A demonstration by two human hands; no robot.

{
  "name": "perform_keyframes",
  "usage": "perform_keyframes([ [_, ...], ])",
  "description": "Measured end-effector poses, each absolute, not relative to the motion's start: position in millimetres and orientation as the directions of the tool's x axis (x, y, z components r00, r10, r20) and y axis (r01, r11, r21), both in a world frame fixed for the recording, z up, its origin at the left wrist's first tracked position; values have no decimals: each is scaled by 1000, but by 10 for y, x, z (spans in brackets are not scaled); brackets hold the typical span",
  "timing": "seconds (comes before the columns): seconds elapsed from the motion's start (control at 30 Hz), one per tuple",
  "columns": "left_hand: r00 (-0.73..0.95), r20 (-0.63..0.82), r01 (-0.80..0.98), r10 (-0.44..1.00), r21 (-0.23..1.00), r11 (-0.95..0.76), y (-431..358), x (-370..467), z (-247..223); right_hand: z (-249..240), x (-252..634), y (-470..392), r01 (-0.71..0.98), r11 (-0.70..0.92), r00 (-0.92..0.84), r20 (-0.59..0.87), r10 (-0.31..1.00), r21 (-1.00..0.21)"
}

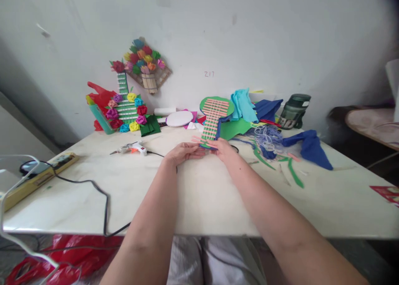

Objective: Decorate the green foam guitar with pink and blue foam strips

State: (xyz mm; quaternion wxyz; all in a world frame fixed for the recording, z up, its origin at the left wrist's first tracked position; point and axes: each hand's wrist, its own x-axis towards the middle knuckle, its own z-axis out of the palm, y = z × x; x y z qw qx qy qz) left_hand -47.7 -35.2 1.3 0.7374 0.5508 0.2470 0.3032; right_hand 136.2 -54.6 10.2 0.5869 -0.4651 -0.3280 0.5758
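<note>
A green mushroom-shaped craft piece (pixel 213 117), with rows of pink sticks laced by pale string, leans up near the table's middle. My left hand (pixel 186 152) is at its lower left end, with thumb and fingers closed around the bottom edge. Loose pink stick ends (pixel 197 139) poke out just above those fingertips. On the lower right edge, my right hand (pixel 225 149) pinches the piece beside a blue strip. The fingers' undersides are hidden. To the left lies a white glue gun (pixel 137 148) with a black cord.
A flower-trimmed green guitar shape (pixel 127 106) stands at the back left, near a wall bouquet (pixel 146 64). Tangled string (pixel 264 137), blue cloth-like pieces (pixel 310 149) and green scraps (pixel 294 174) lie right. A dark green bottle (pixel 294 111) stands behind. A power strip (pixel 40 181) sits left.
</note>
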Motion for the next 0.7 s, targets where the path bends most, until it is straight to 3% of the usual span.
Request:
perform_keyframes([
  [0.4,635,-92,-115,767,971,212,-378,-437,77,118,1360,-549,-335,-148,38,-171,985,-930],
  [0.7,538,-195,-155,820,933,324,-376,-371,127,142,1330,-536,-379,-181,18,-203,979,-908],
])
